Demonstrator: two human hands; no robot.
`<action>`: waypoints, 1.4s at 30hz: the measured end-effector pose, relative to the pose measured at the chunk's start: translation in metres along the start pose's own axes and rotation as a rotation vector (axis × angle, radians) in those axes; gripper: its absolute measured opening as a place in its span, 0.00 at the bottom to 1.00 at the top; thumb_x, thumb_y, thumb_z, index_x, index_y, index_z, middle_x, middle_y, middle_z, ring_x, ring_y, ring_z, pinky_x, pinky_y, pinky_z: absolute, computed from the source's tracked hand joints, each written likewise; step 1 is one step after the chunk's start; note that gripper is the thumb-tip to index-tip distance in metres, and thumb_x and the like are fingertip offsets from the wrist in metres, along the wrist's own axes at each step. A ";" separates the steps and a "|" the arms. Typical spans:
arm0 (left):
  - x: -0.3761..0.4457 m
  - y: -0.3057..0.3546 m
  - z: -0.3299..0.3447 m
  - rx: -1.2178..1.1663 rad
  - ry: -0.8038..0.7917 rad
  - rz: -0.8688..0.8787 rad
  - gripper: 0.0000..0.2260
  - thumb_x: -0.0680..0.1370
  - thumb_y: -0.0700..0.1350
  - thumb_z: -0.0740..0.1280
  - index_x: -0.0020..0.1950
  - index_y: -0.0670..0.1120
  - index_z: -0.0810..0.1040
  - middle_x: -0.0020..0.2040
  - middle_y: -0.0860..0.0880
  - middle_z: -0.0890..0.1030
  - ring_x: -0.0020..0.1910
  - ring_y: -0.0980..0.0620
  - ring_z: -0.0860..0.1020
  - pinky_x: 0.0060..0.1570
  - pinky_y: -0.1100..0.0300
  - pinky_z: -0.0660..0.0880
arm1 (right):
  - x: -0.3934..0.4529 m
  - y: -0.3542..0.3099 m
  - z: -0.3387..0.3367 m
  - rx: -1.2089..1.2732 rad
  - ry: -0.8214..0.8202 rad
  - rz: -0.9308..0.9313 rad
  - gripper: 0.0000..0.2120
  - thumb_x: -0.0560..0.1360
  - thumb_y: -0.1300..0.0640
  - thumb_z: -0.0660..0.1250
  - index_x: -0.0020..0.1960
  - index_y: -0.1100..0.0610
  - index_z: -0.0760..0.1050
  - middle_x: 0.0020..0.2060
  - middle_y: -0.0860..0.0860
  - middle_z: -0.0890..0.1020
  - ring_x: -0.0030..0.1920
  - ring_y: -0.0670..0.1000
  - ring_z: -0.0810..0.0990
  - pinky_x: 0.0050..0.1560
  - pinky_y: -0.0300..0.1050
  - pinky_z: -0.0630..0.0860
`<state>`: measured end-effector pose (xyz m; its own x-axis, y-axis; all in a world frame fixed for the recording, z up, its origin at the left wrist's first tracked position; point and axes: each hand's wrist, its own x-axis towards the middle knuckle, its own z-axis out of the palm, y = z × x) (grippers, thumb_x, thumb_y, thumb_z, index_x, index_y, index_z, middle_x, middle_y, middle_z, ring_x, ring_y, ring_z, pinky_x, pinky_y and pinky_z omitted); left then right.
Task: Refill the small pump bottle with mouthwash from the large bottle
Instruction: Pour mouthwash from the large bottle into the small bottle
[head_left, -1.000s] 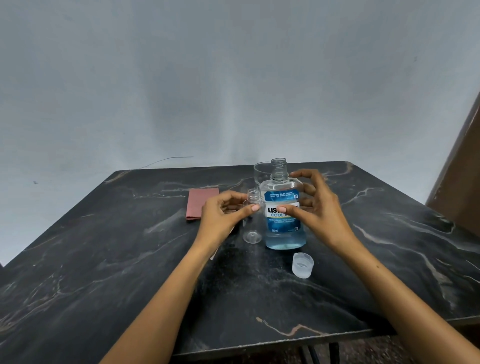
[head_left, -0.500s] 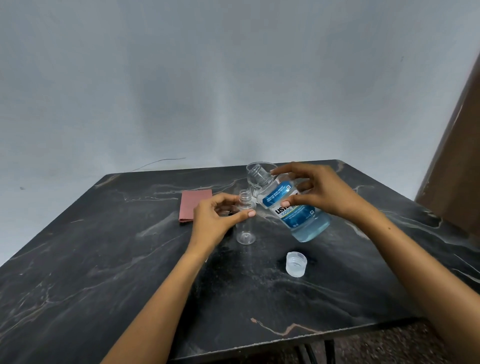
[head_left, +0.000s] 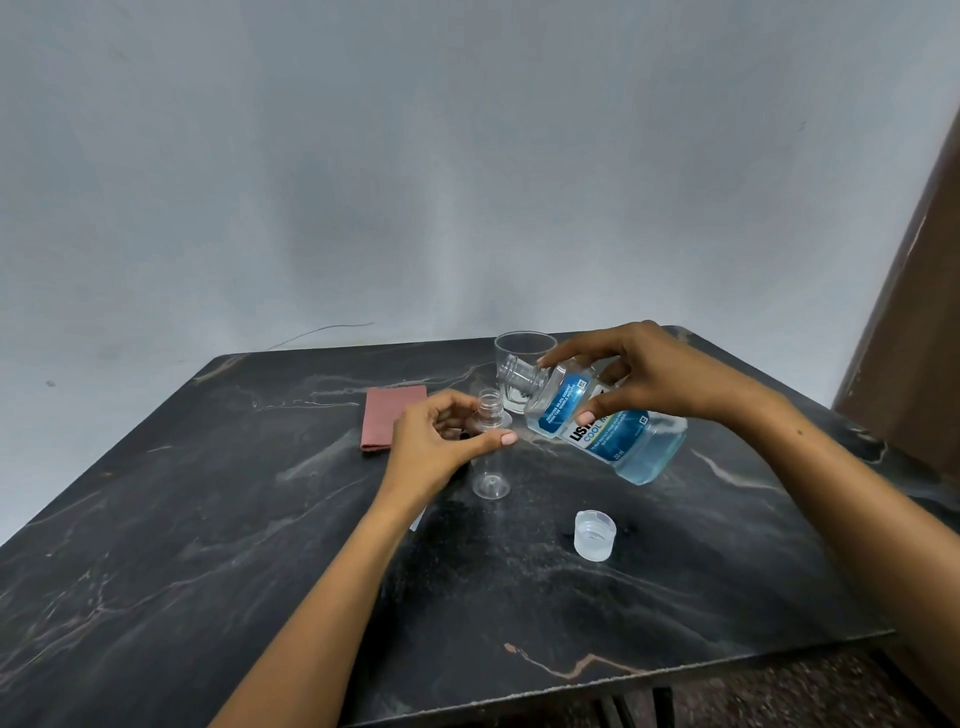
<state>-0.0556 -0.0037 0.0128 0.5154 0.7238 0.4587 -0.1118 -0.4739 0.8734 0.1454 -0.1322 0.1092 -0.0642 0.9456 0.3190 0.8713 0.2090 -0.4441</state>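
A small clear bottle (head_left: 490, 467) without its pump stands upright at the middle of the black marble table (head_left: 208, 519). My left hand (head_left: 441, 441) holds it around the shoulder with thumb and fingers. My right hand (head_left: 654, 379) grips the large mouthwash bottle (head_left: 608, 426), which has a blue label and holds blue liquid. That bottle is lifted and tilted left, its open neck just above and to the right of the small bottle's mouth. The blue liquid sits low in the large bottle's base end.
A translucent cap (head_left: 595, 535) lies on the table in front of the bottles. A clear drinking glass (head_left: 522, 364) stands behind the large bottle's neck. A folded reddish cloth (head_left: 387, 421) lies left of my left hand. The table's front edge runs near the bottom right.
My right hand lifted the large bottle off the table and tilted it further left toward the small bottle's mouth. My left hand kept its hold on the small bottle.
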 end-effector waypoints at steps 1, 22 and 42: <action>0.000 -0.001 -0.001 0.003 -0.007 0.000 0.19 0.56 0.56 0.80 0.43 0.51 0.83 0.41 0.54 0.86 0.42 0.57 0.83 0.44 0.68 0.78 | 0.000 0.000 -0.001 -0.007 -0.008 0.001 0.27 0.65 0.57 0.77 0.53 0.30 0.73 0.55 0.40 0.81 0.56 0.36 0.76 0.48 0.27 0.76; 0.005 -0.002 -0.014 0.010 -0.034 -0.058 0.14 0.64 0.46 0.80 0.48 0.46 0.86 0.41 0.52 0.86 0.41 0.59 0.83 0.39 0.70 0.76 | 0.016 -0.015 -0.002 -0.127 -0.149 0.043 0.27 0.66 0.58 0.77 0.61 0.42 0.76 0.55 0.43 0.81 0.55 0.45 0.78 0.57 0.47 0.78; 0.003 -0.002 -0.017 -0.010 -0.058 -0.068 0.17 0.65 0.44 0.79 0.51 0.39 0.84 0.47 0.45 0.84 0.47 0.50 0.81 0.51 0.55 0.78 | 0.023 -0.030 -0.009 -0.208 -0.218 0.035 0.27 0.66 0.59 0.77 0.63 0.45 0.76 0.56 0.43 0.82 0.54 0.45 0.78 0.58 0.47 0.78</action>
<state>-0.0684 0.0081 0.0157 0.5703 0.7237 0.3886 -0.0830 -0.4199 0.9038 0.1221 -0.1191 0.1377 -0.1163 0.9872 0.1091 0.9543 0.1415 -0.2634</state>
